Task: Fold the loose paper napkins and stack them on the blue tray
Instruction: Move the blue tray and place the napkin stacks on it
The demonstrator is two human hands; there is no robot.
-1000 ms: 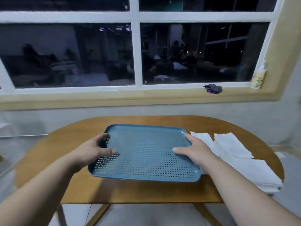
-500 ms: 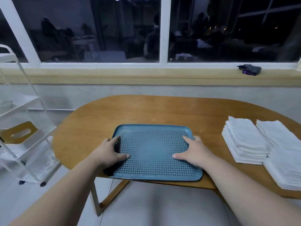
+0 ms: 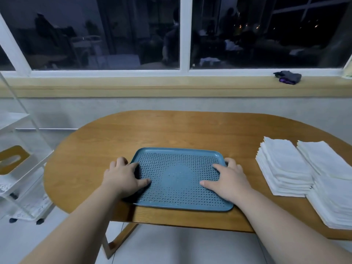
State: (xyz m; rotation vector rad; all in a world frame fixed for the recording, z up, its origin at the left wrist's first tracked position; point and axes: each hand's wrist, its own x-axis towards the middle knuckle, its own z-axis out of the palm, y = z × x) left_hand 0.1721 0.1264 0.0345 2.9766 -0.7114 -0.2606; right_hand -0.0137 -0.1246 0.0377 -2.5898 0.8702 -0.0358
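— Head view: where do we stand?

— Our left grip (image 3: pixel 123 178) and right grip (image 3: pixel 228 180) are each clamped on a short edge of the blue tray (image 3: pixel 179 150), with thumbs on its perforated floor and fingers over the rim. It lies flat between them on the table (image 3: pixel 171 130), with nothing on it.

— And the napkins (image 3: pixel 283 168)?

— Two white stacks sit out past the right grip, apart from the tray.

— How do we finish this step well?

— We judge we're placing the tray. We should keep its near edge back from the table's lip, which is close. We should leave bare wood beyond the grips for folding. Then we release and send the right grip for the top napkin alone.

— The room?

— The table is oval and wooden. Beyond the grips there is a dark window (image 3: pixel 133 35), and a dark bundle (image 3: pixel 287 77) lies on its sill. Out past the left grip a white shelf cart (image 3: pixel 17 187) stands on the floor.
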